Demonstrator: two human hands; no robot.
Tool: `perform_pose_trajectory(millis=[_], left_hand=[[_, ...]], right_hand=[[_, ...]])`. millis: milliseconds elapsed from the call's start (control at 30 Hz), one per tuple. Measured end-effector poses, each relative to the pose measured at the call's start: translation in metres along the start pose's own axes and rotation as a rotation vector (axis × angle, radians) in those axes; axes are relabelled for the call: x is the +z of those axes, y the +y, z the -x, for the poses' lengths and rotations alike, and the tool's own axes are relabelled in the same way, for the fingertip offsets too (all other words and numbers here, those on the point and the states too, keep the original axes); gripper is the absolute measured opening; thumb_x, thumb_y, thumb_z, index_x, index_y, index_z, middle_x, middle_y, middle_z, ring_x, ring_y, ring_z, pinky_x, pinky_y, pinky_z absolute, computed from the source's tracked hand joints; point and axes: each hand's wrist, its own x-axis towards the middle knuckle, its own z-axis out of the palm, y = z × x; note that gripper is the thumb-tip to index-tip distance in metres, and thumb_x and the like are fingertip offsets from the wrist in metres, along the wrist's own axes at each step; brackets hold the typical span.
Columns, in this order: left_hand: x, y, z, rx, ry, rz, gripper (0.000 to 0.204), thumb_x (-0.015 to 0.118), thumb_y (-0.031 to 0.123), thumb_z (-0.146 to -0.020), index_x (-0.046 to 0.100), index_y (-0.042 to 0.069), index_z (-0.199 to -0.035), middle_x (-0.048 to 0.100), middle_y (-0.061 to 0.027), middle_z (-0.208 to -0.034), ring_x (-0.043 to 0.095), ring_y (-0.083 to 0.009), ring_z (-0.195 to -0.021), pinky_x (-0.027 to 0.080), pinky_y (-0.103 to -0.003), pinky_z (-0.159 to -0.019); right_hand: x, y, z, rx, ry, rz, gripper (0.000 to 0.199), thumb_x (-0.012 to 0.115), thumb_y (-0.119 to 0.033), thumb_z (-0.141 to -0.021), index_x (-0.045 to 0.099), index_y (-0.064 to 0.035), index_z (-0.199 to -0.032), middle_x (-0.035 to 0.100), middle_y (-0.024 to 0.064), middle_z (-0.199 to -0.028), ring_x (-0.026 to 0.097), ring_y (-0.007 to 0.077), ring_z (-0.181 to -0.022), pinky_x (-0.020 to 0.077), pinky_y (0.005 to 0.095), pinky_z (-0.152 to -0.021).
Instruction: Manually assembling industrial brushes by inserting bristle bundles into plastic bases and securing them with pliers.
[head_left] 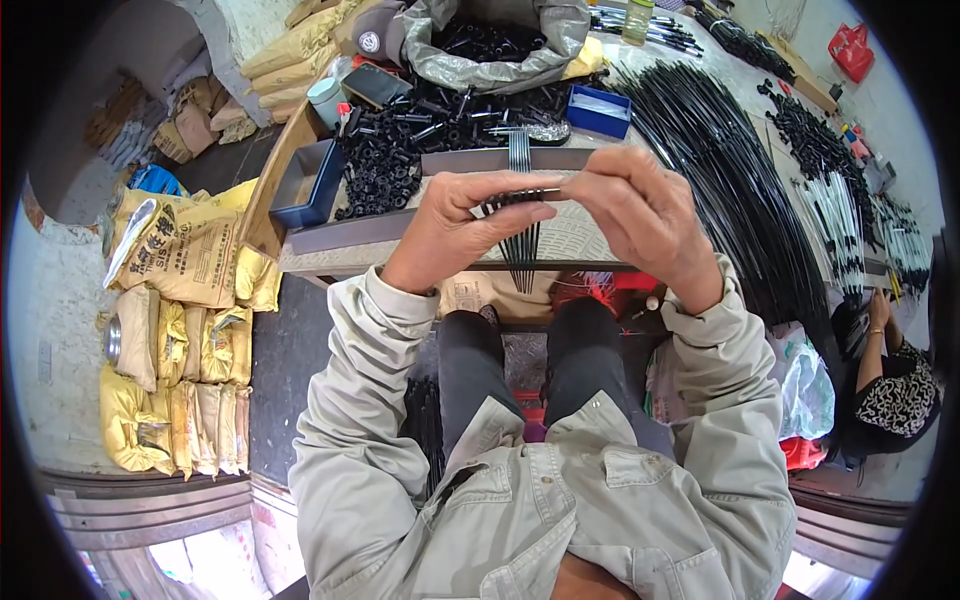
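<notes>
My left hand point(470, 218) is closed round a row of thin black rods point(520, 255), thumb below and fingers above. The rods run away from me past the hand, over the edge of a grey strip on the bench. Small black coil-like rings show between thumb and fingers. Just to the right, my right hand point(635, 205) is closed in a pinch beside the rods. A short thin dark piece point(546, 193) reaches from the left hand to its fingertips; what the fingers hold is mostly hidden. Both hands are above the near bench edge.
Loose black plastic parts point(385, 165) pile up behind the hands, near a grey sack point(500, 70) and a blue box point(599, 112). A blue tray point(305, 185) stands left. Long black rods point(710, 170) lie right. Another person point(890, 390) sits at far right.
</notes>
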Motion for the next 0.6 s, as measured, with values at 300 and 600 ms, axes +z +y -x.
perform_pose_trajectory(millis=[300, 600], left_hand=[[-0.014, -0.03, -0.005, 0.408, -0.015, -0.457, 0.03, 0.073, 0.018, -0.068, 0.065, 0.004, -0.093, 0.065, -0.0115, -0.085, 0.062, -0.0251, -0.069, 0.047, -0.03, -0.061], [-0.003, -0.071, 0.004, 0.242, -0.015, -0.678, 0.061, 0.071, 0.051, -0.056, 0.063, 0.006, -0.096, 0.061, -0.0078, -0.1, 0.055, -0.0281, -0.099, 0.04, -0.039, -0.091]], right_hand=[[-0.001, -0.007, -0.011, 0.039, -0.149, -0.113, 0.041, 0.064, 0.005, -0.066, 0.056, -0.0047, -0.105, 0.053, 0.0109, -0.086, 0.057, 0.0224, -0.065, 0.0473, 0.03, -0.051], [0.015, -0.018, -0.031, -0.097, -0.345, 0.082, 0.025, 0.061, -0.015, -0.068, 0.055, -0.0103, -0.092, 0.053, 0.0026, -0.083, 0.056, 0.0168, -0.066, 0.0417, 0.0295, -0.052]])
